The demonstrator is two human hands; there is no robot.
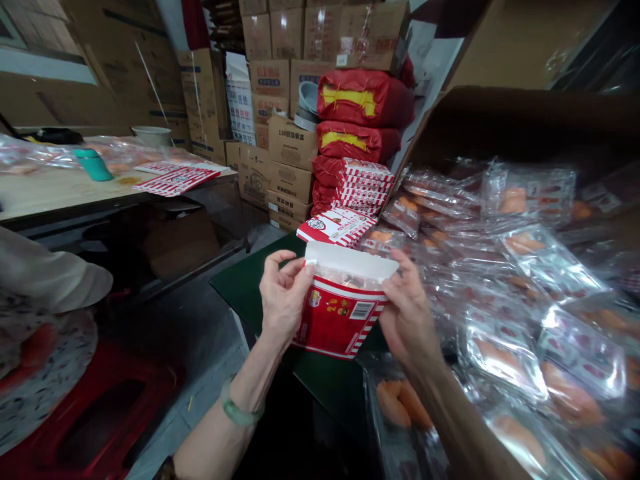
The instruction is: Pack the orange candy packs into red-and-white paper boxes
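Between my two hands is a red and white striped paper box (336,321), tilted toward me, its white top flap (353,263) standing up. Clear plastic shows inside its opening. My left hand (285,293) pinches the box's upper left corner with thumb and fingers; a pale green bangle circles that wrist. At the upper right corner, my right hand (407,303) grips the edge and flap. Just behind the box lie flat red and white cartons (337,225) on the dark green table (250,273).
Clear plastic packs (530,260) with orange-brown pieces are heaped on the right. Red wrapped bundles (363,100) and cardboard boxes (293,143) stack up behind. To the left, a person's sleeve (50,273) shows by a red stool (105,407) and a table holding a teal cup (93,165).
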